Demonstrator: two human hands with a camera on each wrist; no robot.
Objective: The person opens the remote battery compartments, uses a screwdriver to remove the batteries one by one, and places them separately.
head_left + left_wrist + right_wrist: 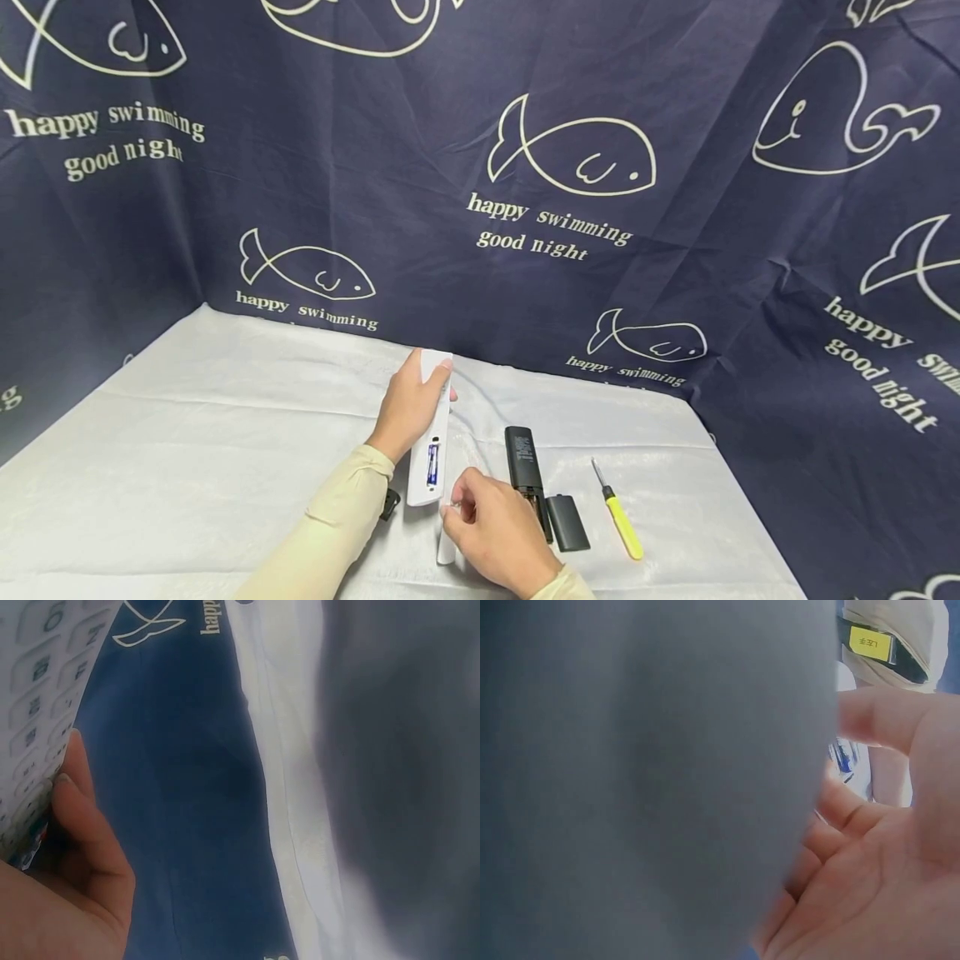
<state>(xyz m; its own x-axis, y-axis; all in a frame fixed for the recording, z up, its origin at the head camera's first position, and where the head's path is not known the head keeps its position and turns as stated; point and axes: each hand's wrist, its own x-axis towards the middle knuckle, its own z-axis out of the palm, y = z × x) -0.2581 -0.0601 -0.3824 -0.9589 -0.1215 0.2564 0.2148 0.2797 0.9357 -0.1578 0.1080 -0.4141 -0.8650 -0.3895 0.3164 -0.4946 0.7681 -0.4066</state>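
Remote, white (441,421), sits in left hand (408,404), gripped at its far end, thumb across the back; near end points toward the person, left of right hand (498,529). Back faces head camera, battery slot uncovered, blue batteries (432,464) inside. Left wrist view shows button side, fingers along the edge. Right hand just beside the remote's near end, thumb and fingers pinching slim white piece (446,546); right wrist view mostly grey blur, can't tell more of the grip there. Hands apart. Black remote (522,458) on white-covered desk (187,433), lower end partly behind right hand; black cover (567,523) next to it; yellow-handled screwdriver (622,525) farther right.
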